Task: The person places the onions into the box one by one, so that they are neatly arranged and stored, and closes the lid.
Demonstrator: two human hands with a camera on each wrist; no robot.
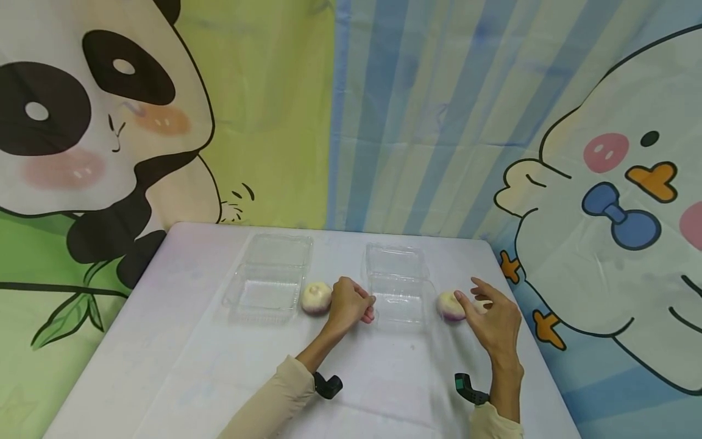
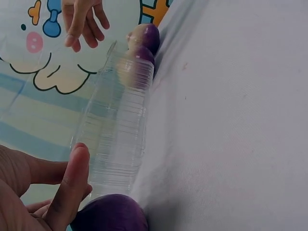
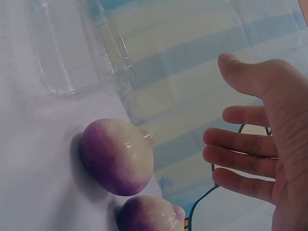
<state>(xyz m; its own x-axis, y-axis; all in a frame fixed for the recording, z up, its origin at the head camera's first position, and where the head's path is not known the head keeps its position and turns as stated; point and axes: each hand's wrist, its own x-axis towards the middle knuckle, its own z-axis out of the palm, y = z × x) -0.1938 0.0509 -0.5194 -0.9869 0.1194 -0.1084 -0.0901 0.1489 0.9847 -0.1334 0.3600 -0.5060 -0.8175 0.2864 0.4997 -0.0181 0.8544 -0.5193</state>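
My left hand (image 1: pixel 349 305) is at the left side of the right-hand clear plastic clamshell box (image 1: pixel 397 299), fingertips right at its edge, fingers loosely bent. Just left of that hand sits a white-and-purple turnip (image 1: pixel 316 298), whose purple underside (image 2: pixel 113 214) shows in the left wrist view. My right hand (image 1: pixel 493 320) hovers at the right with spread, relaxed fingers and nothing in them. Beside and below it lie two more turnips; the nearer turnip (image 3: pixel 118 156) and the other turnip (image 3: pixel 149 214) show well in the right wrist view.
Another clear clamshell box (image 1: pixel 269 292) lies with its lid folded back at the left. The white-covered table (image 1: pixel 186 366) ends against a cartoon-printed curtain (image 1: pixel 417 122) at the back. A dark camera (image 1: pixel 328 386) is strapped to the left wrist, another camera (image 1: pixel 468 389) to the right.
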